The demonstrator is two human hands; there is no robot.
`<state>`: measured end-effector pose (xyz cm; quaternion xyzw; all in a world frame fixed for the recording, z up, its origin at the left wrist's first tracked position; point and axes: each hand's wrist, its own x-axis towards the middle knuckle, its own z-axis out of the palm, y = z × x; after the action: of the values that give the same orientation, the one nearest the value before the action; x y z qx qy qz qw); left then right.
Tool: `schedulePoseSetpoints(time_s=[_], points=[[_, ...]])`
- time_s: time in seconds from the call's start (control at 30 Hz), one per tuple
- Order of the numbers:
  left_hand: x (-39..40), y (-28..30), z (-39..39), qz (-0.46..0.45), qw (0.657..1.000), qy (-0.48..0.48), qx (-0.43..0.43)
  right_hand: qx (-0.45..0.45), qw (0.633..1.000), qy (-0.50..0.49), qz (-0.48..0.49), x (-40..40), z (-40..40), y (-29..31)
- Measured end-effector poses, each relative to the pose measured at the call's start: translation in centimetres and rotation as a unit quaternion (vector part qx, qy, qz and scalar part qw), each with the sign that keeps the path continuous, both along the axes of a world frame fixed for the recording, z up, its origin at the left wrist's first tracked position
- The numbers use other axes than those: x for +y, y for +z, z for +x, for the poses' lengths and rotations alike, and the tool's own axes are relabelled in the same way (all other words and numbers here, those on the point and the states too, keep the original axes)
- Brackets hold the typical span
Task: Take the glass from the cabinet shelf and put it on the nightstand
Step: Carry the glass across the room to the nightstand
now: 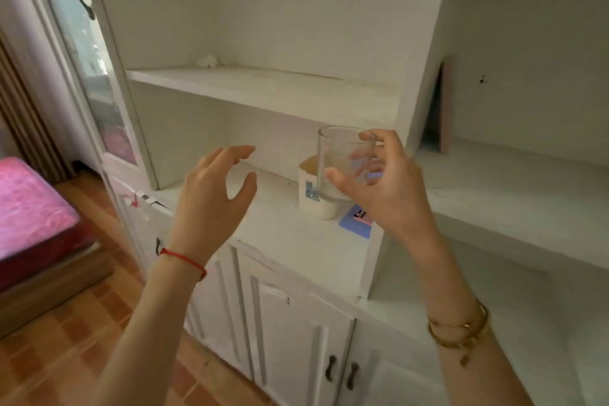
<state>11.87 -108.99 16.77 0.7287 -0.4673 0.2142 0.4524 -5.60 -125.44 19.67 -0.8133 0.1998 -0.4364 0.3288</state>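
Observation:
A clear, empty drinking glass (339, 158) is held upright in front of the white cabinet's lower shelf (286, 227). My right hand (385, 184) is wrapped around it, thumb on the near side and fingers seen through the glass. The glass hangs above the shelf surface, just in front of a white container. My left hand (217, 198) hovers to the left of the glass with its fingers spread and nothing in it. No nightstand is in view.
A white container with a tan lid (313, 198) and a blue-pink card (357, 221) sit on the shelf behind the glass. An open glass cabinet door (85, 53) stands at the left. A pink-covered bed (29, 208) is at the far left over a tiled floor.

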Motion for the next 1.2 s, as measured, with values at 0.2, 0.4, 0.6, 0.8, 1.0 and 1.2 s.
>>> schedulePoseSetpoints(time_s=[0.2,0.4,0.6,0.8,1.0,1.2], points=[[6.5,-5.7,0.5,0.082,0.992,0.076,0.059,0.016,0.997,0.067,0.043,2.4,2.8,-5.0],[12.6,-11.2,1.4,0.155,0.97,0.153,0.106,0.07,0.986,0.132,0.069,5.3,6.2,-9.6],[17.1,-14.4,1.6,0.168,0.954,0.207,0.139,0.125,0.972,0.183,0.077,8.8,10.1,-13.2],[20.5,-16.0,2.8,0.172,0.929,0.271,0.182,0.156,0.954,0.246,0.077,12.2,14.8,-15.7],[23.9,-16.8,4.1,0.176,0.904,0.337,0.194,0.179,0.93,0.309,0.087,15.5,19.5,-17.4],[26.6,-17.6,4.9,0.17,0.868,0.406,0.229,0.205,0.9,0.376,0.087,18.6,23.6,-18.6]])
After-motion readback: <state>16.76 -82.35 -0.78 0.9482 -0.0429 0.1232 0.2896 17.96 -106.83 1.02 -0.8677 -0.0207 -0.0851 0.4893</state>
